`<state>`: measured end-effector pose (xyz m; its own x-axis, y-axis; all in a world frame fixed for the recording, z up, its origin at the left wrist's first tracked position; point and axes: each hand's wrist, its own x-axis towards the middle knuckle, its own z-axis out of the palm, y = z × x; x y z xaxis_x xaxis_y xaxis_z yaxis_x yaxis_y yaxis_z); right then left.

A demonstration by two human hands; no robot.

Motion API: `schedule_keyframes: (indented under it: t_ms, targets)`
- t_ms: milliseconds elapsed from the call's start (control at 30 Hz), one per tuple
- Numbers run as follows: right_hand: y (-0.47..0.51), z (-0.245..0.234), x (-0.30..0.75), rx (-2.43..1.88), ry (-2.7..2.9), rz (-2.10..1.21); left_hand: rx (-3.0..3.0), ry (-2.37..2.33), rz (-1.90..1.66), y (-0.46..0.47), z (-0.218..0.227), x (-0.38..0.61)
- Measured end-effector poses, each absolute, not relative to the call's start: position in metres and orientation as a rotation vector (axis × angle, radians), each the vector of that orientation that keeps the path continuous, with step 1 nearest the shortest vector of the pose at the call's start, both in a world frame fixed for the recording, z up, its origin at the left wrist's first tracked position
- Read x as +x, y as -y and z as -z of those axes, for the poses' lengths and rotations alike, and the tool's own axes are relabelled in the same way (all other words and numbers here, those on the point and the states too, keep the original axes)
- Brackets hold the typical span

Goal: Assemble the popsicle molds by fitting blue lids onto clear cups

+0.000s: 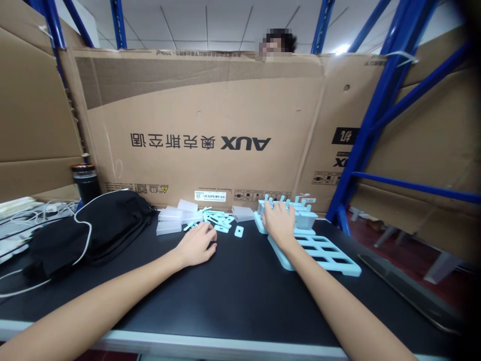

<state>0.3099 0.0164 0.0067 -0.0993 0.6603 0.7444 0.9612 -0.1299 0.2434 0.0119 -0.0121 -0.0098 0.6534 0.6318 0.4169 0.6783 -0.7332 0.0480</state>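
Observation:
My left hand rests on the black table with its fingers loosely bent and the thumb apart, beside a pile of light blue ice pop sticks. Nothing shows in its grasp. My right hand reaches over a group of translucent ice pop molds, its fingers curled over the near one; the fingertips are partly hidden. Blue sticks stand up from these molds, which sit in a light blue base. In front lies a light blue rack with rectangular openings. One small blue lid lies between my hands.
Several loose translucent molds lie behind my left hand, and another mold is farther right. A black bag, cables and a dark bottle stand left. Cardboard walls the back; a person's head shows above it.

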Motion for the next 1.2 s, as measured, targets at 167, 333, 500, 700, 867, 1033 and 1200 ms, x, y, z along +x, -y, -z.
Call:
schedule_keyframes:
  t_ms: [167, 333, 500, 700, 867, 1033, 1200]
  targets:
    - [-0.017, -0.009, 0.312, -1.806, 1.826, 1.138, -2.75, 1.102, 0.626, 0.013, 0.01, 0.013]
    - [-0.014, -0.013, 0.314, -1.807, 1.83, 1.082, -2.746, 1.084, 0.627, 0.012, 0.011, 0.012]
    - [-0.013, -0.014, 0.312, -1.831, 1.815, 1.122, -2.742, 1.081, 0.623, 0.012, 0.011, 0.012]
    - [-0.018, -0.014, 0.313, -1.841, 1.854, 1.142, -2.733, 1.072, 0.616, 0.012, 0.01, 0.013]
    - [-0.019, -0.016, 0.314, -1.835, 1.867, 1.083, -2.733, 1.084, 0.621, 0.013, 0.01, 0.012]
    - [-0.015, -0.019, 0.311, -1.862, 1.856, 1.051, -2.755, 1.084, 0.653, 0.015, 0.008, 0.013]
    - [-0.011, -0.021, 0.292, -1.696, 2.049, 0.948, -2.72, 1.092, 0.674, 0.015, 0.008, 0.014]
